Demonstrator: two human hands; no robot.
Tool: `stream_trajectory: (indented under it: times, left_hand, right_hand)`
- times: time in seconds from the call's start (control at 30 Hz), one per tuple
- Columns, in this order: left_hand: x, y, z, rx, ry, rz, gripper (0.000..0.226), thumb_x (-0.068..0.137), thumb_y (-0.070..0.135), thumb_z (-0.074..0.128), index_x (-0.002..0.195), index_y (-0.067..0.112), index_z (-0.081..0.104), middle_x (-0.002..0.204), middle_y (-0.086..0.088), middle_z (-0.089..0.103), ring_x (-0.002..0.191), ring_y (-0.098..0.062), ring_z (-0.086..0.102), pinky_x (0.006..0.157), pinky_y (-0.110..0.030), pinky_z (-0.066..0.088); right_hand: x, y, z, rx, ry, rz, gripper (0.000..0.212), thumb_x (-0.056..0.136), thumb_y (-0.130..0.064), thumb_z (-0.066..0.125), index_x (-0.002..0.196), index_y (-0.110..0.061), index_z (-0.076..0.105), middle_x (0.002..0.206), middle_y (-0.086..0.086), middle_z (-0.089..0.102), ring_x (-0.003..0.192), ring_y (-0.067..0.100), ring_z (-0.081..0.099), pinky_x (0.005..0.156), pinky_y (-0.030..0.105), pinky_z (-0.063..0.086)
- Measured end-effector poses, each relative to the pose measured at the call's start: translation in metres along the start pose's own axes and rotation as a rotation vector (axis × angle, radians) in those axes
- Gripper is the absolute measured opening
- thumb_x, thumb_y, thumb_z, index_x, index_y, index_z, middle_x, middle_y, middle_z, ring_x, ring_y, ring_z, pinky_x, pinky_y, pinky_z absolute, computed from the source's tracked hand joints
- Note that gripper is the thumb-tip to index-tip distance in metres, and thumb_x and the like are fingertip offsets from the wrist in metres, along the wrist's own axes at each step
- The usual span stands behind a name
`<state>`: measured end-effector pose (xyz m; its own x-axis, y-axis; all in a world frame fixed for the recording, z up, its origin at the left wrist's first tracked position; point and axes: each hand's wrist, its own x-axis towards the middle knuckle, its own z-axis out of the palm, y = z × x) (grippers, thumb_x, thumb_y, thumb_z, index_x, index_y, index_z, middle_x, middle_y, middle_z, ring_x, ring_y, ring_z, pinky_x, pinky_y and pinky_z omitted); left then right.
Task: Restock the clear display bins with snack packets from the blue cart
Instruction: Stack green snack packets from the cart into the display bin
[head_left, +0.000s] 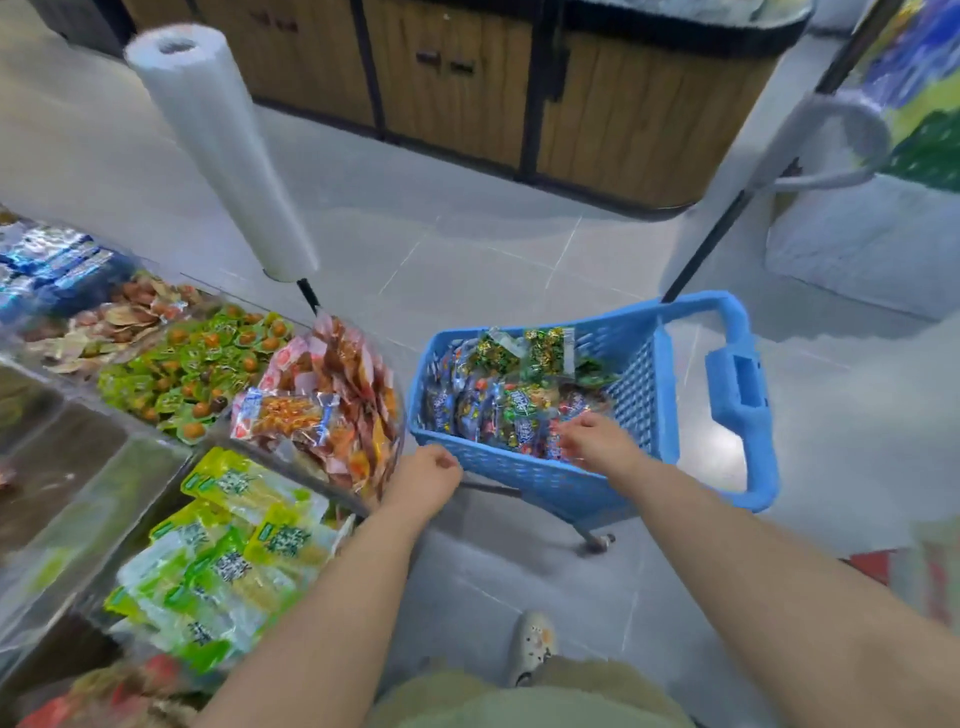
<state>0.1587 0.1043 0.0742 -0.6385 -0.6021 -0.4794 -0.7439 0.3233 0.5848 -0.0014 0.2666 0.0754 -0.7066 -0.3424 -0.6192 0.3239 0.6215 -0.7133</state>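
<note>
The blue cart stands on the floor at centre right, filled with several colourful snack packets. My right hand reaches into the cart's near side, its fingers curled down onto the packets; whether it grips one I cannot tell. My left hand hovers between the cart's near left corner and the clear display bins, fingers loosely curled, holding nothing. The nearest bin holds red and orange packets; beside it lie green-yellow packets and green packets with orange centres.
A roll of clear plastic bags stands on a pole above the bins. Wooden cabinets line the far side of the grey tiled aisle. A white display base is at right. My shoe is below the cart.
</note>
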Motion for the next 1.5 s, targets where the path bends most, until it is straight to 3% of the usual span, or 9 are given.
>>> stream_trajectory:
  times: [0.27,0.63,0.7,0.9,1.03,1.2,1.33,1.43,1.5]
  left_hand:
    - [0.094,0.077,0.041,0.109,-0.212,-0.022,0.012,0.088,0.023,0.055,0.085,0.017,0.066,0.094,-0.003,0.066,0.092,-0.022,0.061,0.079,-0.029,0.046]
    - [0.206,0.110,0.060,-0.033,-0.497,-0.125,0.022,0.094,0.011,0.051,0.073,0.011,0.050,0.075,-0.008,0.051,0.074,-0.021,0.051,0.063,-0.024,0.043]
    - [0.215,0.100,0.057,-0.068,-0.493,-0.214,0.016,0.094,0.010,0.050,0.078,0.009,0.053,0.073,-0.007,0.052,0.063,-0.017,0.050,0.055,-0.024,0.041]
    - [0.233,0.070,0.049,-0.134,-0.493,-0.458,0.014,0.095,0.011,0.049,0.082,0.010,0.054,0.077,-0.009,0.053,0.058,-0.017,0.048,0.053,-0.026,0.038]
    - [0.236,0.060,0.050,-0.145,-0.475,-0.501,0.016,0.095,0.014,0.052,0.080,0.012,0.057,0.079,-0.008,0.059,0.059,-0.015,0.052,0.057,-0.025,0.044]
    - [0.235,0.067,0.055,-0.170,-0.506,-0.546,0.016,0.096,0.019,0.053,0.081,0.012,0.053,0.081,-0.006,0.056,0.065,-0.016,0.053,0.057,-0.025,0.042]
    - [0.223,0.089,0.060,-0.302,-0.589,-0.683,0.051,0.092,0.044,0.057,0.130,0.013,0.043,0.098,-0.011,0.061,0.086,-0.024,0.061,0.072,-0.036,0.051]
    - [0.215,0.104,0.066,-0.585,-0.688,-0.753,0.059,0.081,0.065,0.055,0.125,0.030,0.036,0.113,-0.017,0.061,0.100,-0.031,0.064,0.081,-0.042,0.056]
    - [0.213,0.112,0.068,-0.829,-0.655,-0.785,0.054,0.080,0.048,0.067,0.122,0.023,0.043,0.125,-0.019,0.055,0.096,-0.033,0.067,0.076,-0.044,0.058]
  right_hand:
    - [0.071,-0.004,-0.056,0.042,0.054,0.136,0.011,0.091,-0.013,0.054,0.085,-0.009,0.062,0.076,0.008,0.061,0.070,0.018,0.055,0.058,0.025,0.042]
    - [0.175,0.003,-0.018,-0.009,0.016,0.305,0.027,0.086,-0.013,0.056,0.059,-0.016,0.053,0.060,0.008,0.049,0.063,0.022,0.047,0.060,0.027,0.037]
    - [0.190,0.007,-0.006,-0.025,0.012,0.341,0.015,0.087,-0.017,0.057,0.081,-0.005,0.065,0.074,0.017,0.058,0.074,0.029,0.056,0.072,0.034,0.047]
    - [0.221,0.015,0.018,-0.021,-0.053,0.461,0.060,0.091,-0.029,0.060,0.140,-0.003,0.037,0.127,0.016,0.054,0.092,0.022,0.052,0.075,0.028,0.040]
    - [0.229,0.022,0.024,-0.089,-0.047,0.484,0.053,0.091,-0.031,0.061,0.129,0.001,0.045,0.119,0.015,0.059,0.105,0.029,0.057,0.080,0.029,0.043]
    - [0.220,0.012,0.001,0.366,-0.210,0.745,0.017,0.088,-0.011,0.065,0.090,0.000,0.053,0.074,0.005,0.047,0.057,0.009,0.039,0.049,0.019,0.037]
    - [0.207,0.007,-0.028,0.500,-0.311,0.762,0.012,0.086,-0.010,0.066,0.095,-0.006,0.060,0.081,0.002,0.049,0.056,0.005,0.038,0.045,0.013,0.037]
    - [0.203,0.005,-0.036,0.519,-0.371,0.687,0.011,0.087,-0.011,0.065,0.095,-0.009,0.059,0.082,0.000,0.050,0.055,0.004,0.038,0.043,0.013,0.036]
    - [0.201,0.000,-0.036,0.490,-0.440,0.607,0.012,0.086,-0.015,0.067,0.095,-0.012,0.058,0.076,-0.003,0.054,0.052,0.002,0.042,0.044,0.014,0.037]
